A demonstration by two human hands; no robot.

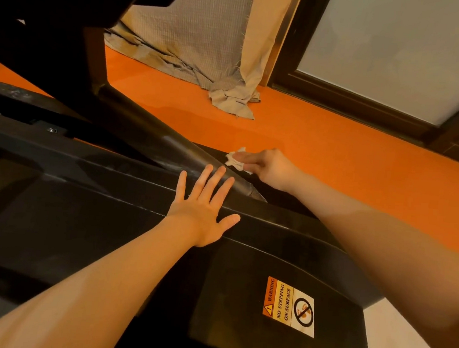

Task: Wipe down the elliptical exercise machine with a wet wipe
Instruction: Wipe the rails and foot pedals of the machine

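The black elliptical machine (84, 216) fills the lower left of the head view, with a dusty grey tube (169, 145) slanting down into its housing. My left hand (205, 205) lies flat on the housing's ridge, fingers spread and straight. Farther out, my right hand (268, 166) presses a crumpled white wet wipe (234, 159) against the far side of the machine, beside the tube's lower end. Its fingers lie roughly straight over the wipe.
An orange floor (322, 160) runs past the machine's far side. A beige curtain (207, 40) bunches on the floor at the back, next to a dark-framed glass door (403, 50). A warning sticker (290, 306) sits on the housing near me.
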